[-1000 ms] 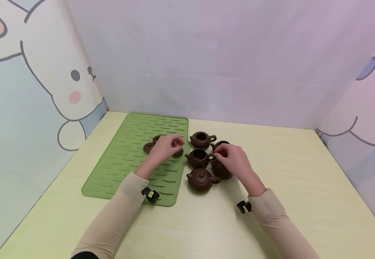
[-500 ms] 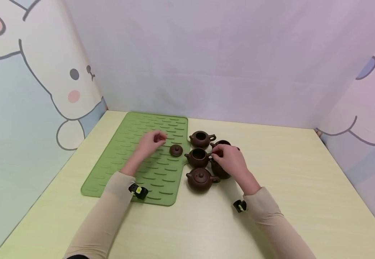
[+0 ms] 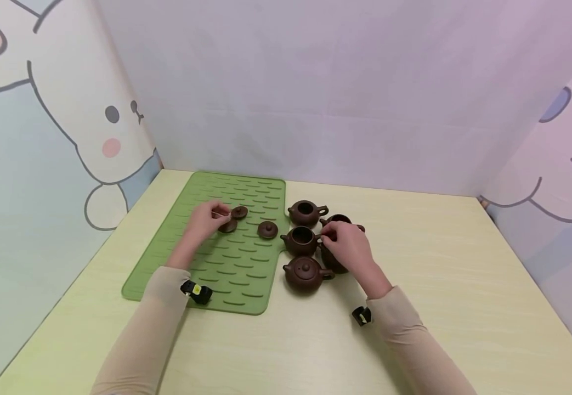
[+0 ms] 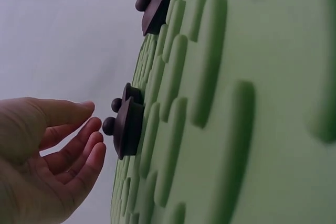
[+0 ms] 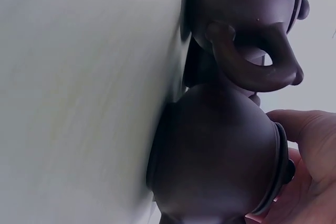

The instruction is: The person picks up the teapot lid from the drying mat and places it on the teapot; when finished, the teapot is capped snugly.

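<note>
My left hand (image 3: 208,221) hovers over the green mat, fingers loosely bent. In the left wrist view, its fingertips are just short of the knob of a dark brown teapot lid (image 4: 128,129). A smaller lid (image 3: 239,212) lies just beyond, and another lid (image 3: 267,230) is nearer the mat's right edge. My right hand (image 3: 350,246) is bent over a lidded teapot (image 5: 218,153), covering much of it from above. Its fingertips overlap the handle of an uncovered teapot (image 3: 299,241); hidden fingertips leave me unable to tell whether it grips anything.
Another lidded teapot (image 3: 304,274) stands at the front of the cluster. Two uncovered teapots stand behind, one at the back left (image 3: 305,213) and one at the back right (image 3: 341,219). The green mat (image 3: 246,280) covers the left part of the pale table (image 3: 439,274).
My left hand has moved left across the mat, away from the lid near the mat's right edge and over to the other two lids. The right hand has shifted slightly left.
</note>
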Tool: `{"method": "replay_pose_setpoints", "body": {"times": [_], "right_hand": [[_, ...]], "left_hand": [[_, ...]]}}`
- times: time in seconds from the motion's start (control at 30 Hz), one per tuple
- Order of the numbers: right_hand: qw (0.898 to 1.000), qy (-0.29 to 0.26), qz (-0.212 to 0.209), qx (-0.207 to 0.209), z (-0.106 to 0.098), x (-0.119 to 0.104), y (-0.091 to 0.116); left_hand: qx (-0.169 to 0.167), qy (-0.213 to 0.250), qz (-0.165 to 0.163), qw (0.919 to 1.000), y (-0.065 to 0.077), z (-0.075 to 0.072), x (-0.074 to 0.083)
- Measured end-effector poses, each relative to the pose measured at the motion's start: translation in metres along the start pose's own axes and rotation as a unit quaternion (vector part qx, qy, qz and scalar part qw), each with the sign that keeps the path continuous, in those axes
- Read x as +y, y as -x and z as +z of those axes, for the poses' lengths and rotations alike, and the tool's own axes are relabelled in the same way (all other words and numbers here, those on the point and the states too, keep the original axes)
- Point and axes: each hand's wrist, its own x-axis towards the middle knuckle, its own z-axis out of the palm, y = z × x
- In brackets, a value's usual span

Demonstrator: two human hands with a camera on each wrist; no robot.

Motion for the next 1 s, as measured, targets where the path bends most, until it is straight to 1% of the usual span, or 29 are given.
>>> {"method": "replay_pose_setpoints", "body": {"times": [0.3, 0.47, 0.63, 0.8, 1.0], "right_hand": [[1.000, 0.003, -0.001, 0.004, 0.002, 0.000, 0.000], [1.000, 0.006, -0.001, 0.008, 0.002, 0.000, 0.000], [1.000, 0.008, 0.001, 0.009, 0.004, 0.001, 0.000], [1.000, 0.006, 0.003, 0.010, 0.006, 0.002, 0.000], [1.000, 0.004, -0.003, 0.014, 0.006, 0.004, -0.001]], "left_hand": [[-0.022, -0.008, -0.023, 0.9995, 0.000, -0.001, -0.010], [-0.015, -0.023, -0.019, 0.9995, -0.002, 0.002, -0.011], [-0.005, -0.027, -0.022, 0.9994, -0.002, 0.004, -0.010], [-0.004, -0.030, -0.021, 0.9993, 0.000, 0.003, -0.004], [-0.002, -0.036, -0.015, 0.9992, 0.002, 0.001, 0.012]]}}
